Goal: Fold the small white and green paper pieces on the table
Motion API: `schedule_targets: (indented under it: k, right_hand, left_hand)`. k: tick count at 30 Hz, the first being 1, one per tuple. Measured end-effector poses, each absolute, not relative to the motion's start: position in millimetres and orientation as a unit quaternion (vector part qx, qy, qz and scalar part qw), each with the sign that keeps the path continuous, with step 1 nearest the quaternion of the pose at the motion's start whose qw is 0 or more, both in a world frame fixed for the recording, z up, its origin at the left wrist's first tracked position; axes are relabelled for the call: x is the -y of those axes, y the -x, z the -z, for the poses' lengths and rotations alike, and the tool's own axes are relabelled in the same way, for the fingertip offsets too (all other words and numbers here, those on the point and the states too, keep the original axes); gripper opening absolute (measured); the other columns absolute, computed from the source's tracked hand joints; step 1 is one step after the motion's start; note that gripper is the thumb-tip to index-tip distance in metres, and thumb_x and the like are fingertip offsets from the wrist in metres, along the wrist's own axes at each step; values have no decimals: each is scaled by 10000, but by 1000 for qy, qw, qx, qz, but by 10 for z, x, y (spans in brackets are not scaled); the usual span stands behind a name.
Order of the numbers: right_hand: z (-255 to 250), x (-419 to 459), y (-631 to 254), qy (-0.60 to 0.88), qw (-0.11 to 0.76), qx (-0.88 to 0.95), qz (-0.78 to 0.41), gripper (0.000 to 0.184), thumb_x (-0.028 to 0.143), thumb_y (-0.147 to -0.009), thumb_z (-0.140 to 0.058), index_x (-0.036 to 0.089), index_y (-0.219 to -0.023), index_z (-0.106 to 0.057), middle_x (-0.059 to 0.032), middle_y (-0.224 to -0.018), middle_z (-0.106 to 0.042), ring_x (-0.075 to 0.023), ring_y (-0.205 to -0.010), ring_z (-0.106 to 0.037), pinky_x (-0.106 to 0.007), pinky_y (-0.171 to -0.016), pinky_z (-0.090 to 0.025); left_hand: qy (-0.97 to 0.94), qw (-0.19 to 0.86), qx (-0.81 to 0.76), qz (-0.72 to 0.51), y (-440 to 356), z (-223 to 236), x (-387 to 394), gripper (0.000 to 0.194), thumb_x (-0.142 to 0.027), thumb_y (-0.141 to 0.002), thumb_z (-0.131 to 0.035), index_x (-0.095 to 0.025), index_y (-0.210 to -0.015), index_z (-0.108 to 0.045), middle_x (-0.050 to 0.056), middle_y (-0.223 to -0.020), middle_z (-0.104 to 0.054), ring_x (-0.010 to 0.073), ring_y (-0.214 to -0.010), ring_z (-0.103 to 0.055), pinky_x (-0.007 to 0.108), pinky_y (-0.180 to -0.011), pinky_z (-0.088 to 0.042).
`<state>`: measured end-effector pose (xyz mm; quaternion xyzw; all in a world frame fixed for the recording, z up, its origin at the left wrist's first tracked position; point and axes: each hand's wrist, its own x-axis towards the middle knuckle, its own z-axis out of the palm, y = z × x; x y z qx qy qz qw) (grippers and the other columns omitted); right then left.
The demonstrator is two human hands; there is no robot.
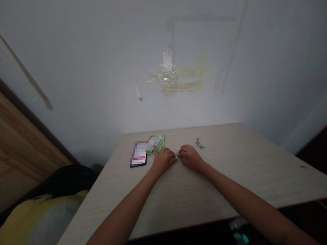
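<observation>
My left hand (162,160) and my right hand (190,157) meet above the middle of the table. Between them they grip a small green and white wrapper (176,154), most of it covered by my fingers. Both hands are closed, though my left thumb sticks up. Just behind my left hand lies a flat green and white packet (158,141). A second small piece, a folded or rolled green wrapper (200,143), rests beyond my right hand, apart from it.
A phone (139,154) with a lit, partly blurred screen lies left of my left hand, against the packet. The pale wooden table (224,143) backs onto a white wall with peeling tape (178,80). Yellow and grey cloth (43,217) sits below the table's left edge.
</observation>
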<state>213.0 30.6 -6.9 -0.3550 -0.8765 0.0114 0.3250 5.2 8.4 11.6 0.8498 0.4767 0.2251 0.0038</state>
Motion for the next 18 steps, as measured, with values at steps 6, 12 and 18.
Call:
schedule_targets:
  k: [6, 12, 18]
  right_hand:
    - [69, -291, -2112, 368, 310, 877, 2, 215, 120, -799, -639, 240, -922, -767, -69, -965, -704, -260, -1119, -539, -448, -995, -403]
    - [81, -322, -2128, 373, 321, 870, -29, 220, 124, -811, -626, 245, -927, -769, -58, -968, -712, -241, -1076, -558, -414, -965, -432]
    - [98, -364, -2158, 404, 353, 843, -32, 202, 132, -824, -614, 206, -926, -771, -71, -920, -723, -218, -962, -602, -368, -906, -458]
  left_hand:
    - [-842, 26, -490, -226, -62, -125, -80, 178, -430, -880, -611, -325, -965, -726, -3, -1078, -734, 250, -1186, -528, 716, -1090, 121]
    - [-835, 32, -497, -234, -54, -112, -95, 167, -396, -899, -590, -316, -950, -728, 3, -1058, -733, 244, -1170, -528, 720, -1077, 137]
    - [-838, 17, -493, -235, -46, -78, -127, 136, -386, -878, -627, -323, -952, -721, -8, -1023, -728, 244, -1163, -540, 738, -1082, 94]
